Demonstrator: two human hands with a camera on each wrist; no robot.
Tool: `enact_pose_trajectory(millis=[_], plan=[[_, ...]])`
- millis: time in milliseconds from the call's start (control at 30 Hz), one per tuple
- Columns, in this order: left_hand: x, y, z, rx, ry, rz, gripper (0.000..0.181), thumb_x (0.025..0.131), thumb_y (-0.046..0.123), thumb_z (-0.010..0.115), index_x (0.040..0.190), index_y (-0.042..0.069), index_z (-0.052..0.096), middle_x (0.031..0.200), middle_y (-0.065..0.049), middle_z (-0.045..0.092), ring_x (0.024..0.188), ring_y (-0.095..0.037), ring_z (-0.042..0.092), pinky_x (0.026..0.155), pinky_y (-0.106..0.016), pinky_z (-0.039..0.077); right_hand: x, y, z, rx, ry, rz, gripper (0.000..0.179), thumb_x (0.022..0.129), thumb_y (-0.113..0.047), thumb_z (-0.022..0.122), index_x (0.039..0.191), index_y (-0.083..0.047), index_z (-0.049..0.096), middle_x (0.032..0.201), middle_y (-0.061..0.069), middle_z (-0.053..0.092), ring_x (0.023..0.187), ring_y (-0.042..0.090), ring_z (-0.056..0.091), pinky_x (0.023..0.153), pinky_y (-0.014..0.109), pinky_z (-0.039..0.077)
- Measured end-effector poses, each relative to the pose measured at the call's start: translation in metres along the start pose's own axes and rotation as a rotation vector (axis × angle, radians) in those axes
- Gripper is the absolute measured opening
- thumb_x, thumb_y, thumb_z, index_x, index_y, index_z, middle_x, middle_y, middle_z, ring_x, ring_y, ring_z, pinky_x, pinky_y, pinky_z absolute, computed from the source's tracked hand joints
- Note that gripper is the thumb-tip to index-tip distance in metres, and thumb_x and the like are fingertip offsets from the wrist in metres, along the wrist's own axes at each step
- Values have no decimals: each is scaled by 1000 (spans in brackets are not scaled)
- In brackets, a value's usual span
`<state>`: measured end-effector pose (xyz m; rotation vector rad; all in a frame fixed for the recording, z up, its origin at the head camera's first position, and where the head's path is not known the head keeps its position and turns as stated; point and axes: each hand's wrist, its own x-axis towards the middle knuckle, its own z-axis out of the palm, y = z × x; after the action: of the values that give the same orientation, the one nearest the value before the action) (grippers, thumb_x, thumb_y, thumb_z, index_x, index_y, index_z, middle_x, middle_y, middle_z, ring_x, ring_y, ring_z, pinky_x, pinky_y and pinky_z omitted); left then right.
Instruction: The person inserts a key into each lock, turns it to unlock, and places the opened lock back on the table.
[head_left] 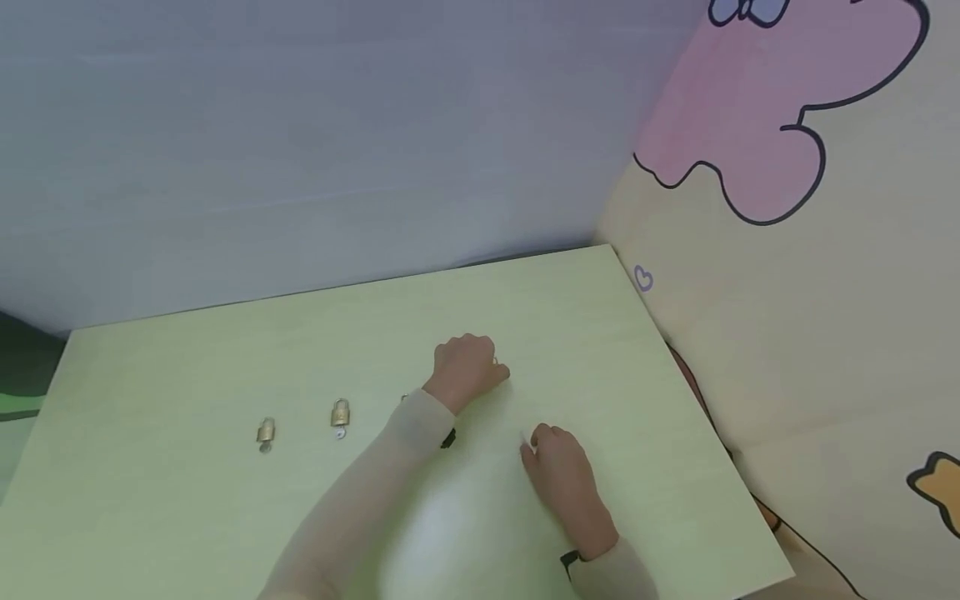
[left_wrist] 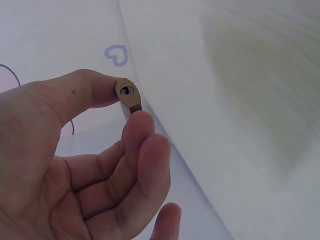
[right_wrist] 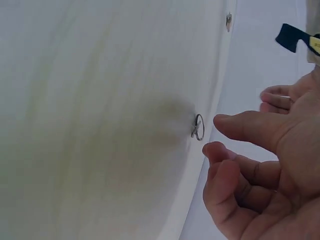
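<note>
My left hand [head_left: 467, 371] is raised over the table and pinches a small brass padlock [left_wrist: 131, 96] between thumb and fingers. Its keyhole end faces the left wrist camera. Below and to the right, my right hand [head_left: 564, 471] hovers with thumb and fingers parted and loosely bent. Just past its fingertips is a thin metal ring with what looks like a small key [right_wrist: 198, 128]; a gap shows between ring and fingers in the right wrist view.
Two brass padlocks, one at far left [head_left: 266, 429] and one right of it [head_left: 341, 412], lie on the pale table [head_left: 187, 517], each with a small round piece below. The left sleeve mostly hides another metal piece [head_left: 405, 397]. Walls border the table behind and right.
</note>
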<state>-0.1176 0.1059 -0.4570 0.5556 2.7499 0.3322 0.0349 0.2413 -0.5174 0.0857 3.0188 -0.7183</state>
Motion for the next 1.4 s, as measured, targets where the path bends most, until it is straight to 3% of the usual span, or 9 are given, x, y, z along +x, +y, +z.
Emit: enact_pose_trajectory(millis=[167,333,733,1067,1233,1400], plan=[[-7,2,-9,-9,8,13,43,90,32,61,54,16,44,47,6,28,44,-11,27,44,-28,24,11,8,4,-17,2,17,18,89,-12,73,82,0,62,69,4,55,60,14,50,56,30,46],[-11,1,-20,6,27,1,43,89,32,60,53,17,43,47,7,27,45,-11,26,44,-28,22,21,16,6,22,-47,70,18,92,-14,71,81,-1,62,68,1,52,59,13,46,54,29,44],[-22,6,-39,50,51,32,43,89,32,60,52,17,43,47,7,27,47,-12,27,47,-30,25,42,31,5,45,-69,139,24,94,-12,68,72,-5,60,62,0,50,52,12,43,47,27,38],[-29,12,-46,17,116,60,44,88,30,62,53,16,41,46,7,24,45,-12,23,44,-28,21,59,43,-2,146,-100,201,24,92,-10,65,69,-4,59,65,3,54,53,15,46,49,30,40],[-27,10,-47,8,104,42,43,89,33,63,54,15,44,48,6,27,45,-12,27,44,-28,22,62,50,-4,201,-131,228,25,91,-11,62,67,-7,60,65,3,55,53,15,46,49,29,39],[-22,5,-48,2,83,16,45,89,35,62,54,16,43,48,6,27,45,-12,28,44,-28,23,65,55,-3,222,-111,197,26,89,-11,62,64,-8,58,64,2,55,55,16,47,52,30,40]])
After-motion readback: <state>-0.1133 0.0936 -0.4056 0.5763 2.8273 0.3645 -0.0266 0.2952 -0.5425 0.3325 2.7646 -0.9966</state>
